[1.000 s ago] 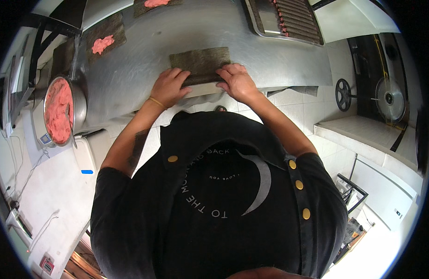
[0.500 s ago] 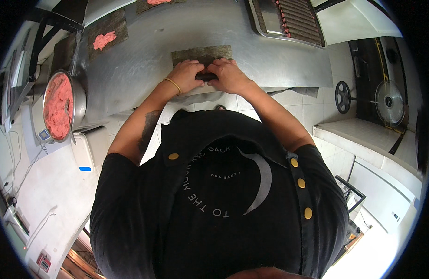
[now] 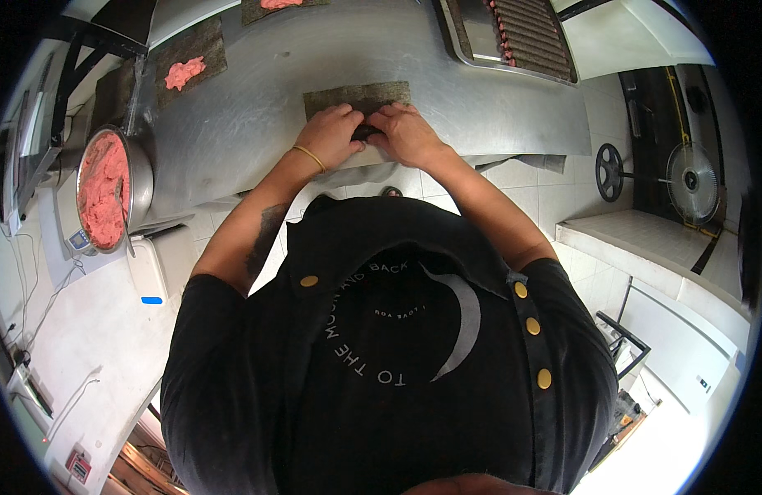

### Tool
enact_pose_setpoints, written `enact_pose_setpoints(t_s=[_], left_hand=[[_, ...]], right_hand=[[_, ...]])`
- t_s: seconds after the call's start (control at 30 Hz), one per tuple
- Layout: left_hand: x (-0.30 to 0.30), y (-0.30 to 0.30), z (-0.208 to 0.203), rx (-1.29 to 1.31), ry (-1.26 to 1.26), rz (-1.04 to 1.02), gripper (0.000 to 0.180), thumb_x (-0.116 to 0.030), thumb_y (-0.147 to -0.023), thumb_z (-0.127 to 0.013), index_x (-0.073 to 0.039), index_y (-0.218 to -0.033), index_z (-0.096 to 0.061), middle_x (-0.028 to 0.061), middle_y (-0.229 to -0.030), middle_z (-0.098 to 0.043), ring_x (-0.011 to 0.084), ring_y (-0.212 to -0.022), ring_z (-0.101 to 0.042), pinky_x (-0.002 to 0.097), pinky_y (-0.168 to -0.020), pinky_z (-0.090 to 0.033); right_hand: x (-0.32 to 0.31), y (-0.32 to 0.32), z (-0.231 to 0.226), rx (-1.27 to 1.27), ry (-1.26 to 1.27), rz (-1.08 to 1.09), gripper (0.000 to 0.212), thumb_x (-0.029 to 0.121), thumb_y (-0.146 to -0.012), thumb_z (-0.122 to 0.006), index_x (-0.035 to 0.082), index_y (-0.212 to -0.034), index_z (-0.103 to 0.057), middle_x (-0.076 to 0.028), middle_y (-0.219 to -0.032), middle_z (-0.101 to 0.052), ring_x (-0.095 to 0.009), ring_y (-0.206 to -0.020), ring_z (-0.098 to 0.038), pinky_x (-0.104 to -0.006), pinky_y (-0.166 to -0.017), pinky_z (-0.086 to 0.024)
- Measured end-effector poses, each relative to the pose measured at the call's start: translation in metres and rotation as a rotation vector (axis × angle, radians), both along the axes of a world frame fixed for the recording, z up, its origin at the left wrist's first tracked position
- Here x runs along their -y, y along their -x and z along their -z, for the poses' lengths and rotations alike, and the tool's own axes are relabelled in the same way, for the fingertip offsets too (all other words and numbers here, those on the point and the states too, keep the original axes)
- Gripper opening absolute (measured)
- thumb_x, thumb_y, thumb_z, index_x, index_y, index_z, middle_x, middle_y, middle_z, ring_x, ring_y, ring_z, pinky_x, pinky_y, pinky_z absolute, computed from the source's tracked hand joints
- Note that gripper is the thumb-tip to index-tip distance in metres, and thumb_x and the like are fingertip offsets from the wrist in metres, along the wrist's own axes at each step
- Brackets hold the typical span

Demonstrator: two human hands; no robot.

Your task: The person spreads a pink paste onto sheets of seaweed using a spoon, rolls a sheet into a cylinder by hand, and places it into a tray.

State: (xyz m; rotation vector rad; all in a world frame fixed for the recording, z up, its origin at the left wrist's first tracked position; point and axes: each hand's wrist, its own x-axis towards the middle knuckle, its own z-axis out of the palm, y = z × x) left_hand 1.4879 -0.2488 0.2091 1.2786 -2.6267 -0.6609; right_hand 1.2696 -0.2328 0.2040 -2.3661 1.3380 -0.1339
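Observation:
Both my hands are on a dark green-brown seaweed sheet [image 3: 348, 97] at the near edge of the metal table. My left hand [image 3: 333, 136] curls its fingers over the sheet's rolled near part, on the left. On the right side my right hand [image 3: 404, 134] does the same, its fingertips close to the left ones. Between them shows a short dark stretch of the roll [image 3: 364, 132]. The far part of the sheet lies flat beyond my fingers. Any filling inside the roll is hidden by my hands.
A metal tray [image 3: 471, 58] of finished-looking seaweed rolls [image 3: 537, 37] stands at the far right. On the far left, another sheet [image 3: 209, 48] carries pink paste [image 3: 184, 73]. A steel bowl [image 3: 141, 177] of pink paste sits left, on a scale [image 3: 80, 240].
My fingers have shifted slightly on the roll, and less of the dark roll shows between my hands. The flat far part of the sheet stays nearly in place.

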Motion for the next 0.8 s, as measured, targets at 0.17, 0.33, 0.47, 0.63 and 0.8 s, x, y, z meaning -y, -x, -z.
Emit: enact_pose_setpoints(t_s=[0.17,0.33,0.47,0.63,0.8], left_hand=[[-0.002,0.003,0.007,0.052,0.061,-0.014,0.028,-0.019,-0.086,-0.077,-0.005,-0.11,-0.071,0.0149,-0.115,-0.066,0.0365,-0.115,-0.063,0.049,-0.1,-0.053],[-0.004,0.01,0.009,0.094,0.041,-0.062,0.028,-0.013,-0.086,-0.074,-0.003,-0.112,-0.07,0.0163,-0.116,-0.065,0.0392,-0.116,-0.06,0.0489,-0.104,-0.051],[-0.005,0.014,0.009,0.118,0.018,-0.112,0.029,-0.014,-0.084,-0.076,-0.003,-0.11,-0.07,0.0167,-0.116,-0.066,0.04,-0.115,-0.06,0.0497,-0.104,-0.05],[0.0,0.018,0.009,0.16,-0.024,-0.129,0.033,-0.017,-0.082,-0.078,-0.004,-0.111,-0.069,0.0162,-0.118,-0.068,0.041,-0.115,-0.06,0.0502,-0.103,-0.049],[-0.001,0.02,0.006,0.193,-0.06,-0.155,0.04,-0.019,-0.084,-0.078,-0.006,-0.12,-0.066,0.0158,-0.124,-0.066,0.0427,-0.121,-0.058,0.0522,-0.106,-0.049]], right_hand=[[-0.007,-0.008,0.005,-0.017,0.136,0.05,0.039,0.033,-0.095,-0.072,0.013,-0.129,-0.071,-0.012,-0.126,-0.064,-0.035,-0.125,-0.057,-0.0505,-0.106,-0.046],[-0.008,-0.01,0.008,-0.049,0.119,0.057,0.044,0.037,-0.093,-0.075,0.013,-0.13,-0.07,-0.013,-0.126,-0.065,-0.036,-0.126,-0.057,-0.0519,-0.105,-0.046],[0.0,-0.017,0.0,-0.105,0.02,0.091,0.051,0.039,-0.089,-0.08,0.014,-0.132,-0.07,-0.012,-0.127,-0.066,-0.035,-0.128,-0.056,-0.0536,-0.105,-0.045],[0.005,-0.02,-0.006,-0.127,-0.047,0.122,0.052,0.039,-0.087,-0.083,0.015,-0.131,-0.069,-0.011,-0.131,-0.066,-0.034,-0.131,-0.054,-0.0548,-0.105,-0.044],[0.004,-0.02,-0.01,-0.141,-0.075,0.124,0.051,0.038,-0.087,-0.083,0.015,-0.131,-0.07,-0.01,-0.131,-0.066,-0.034,-0.133,-0.052,-0.0547,-0.107,-0.042]])
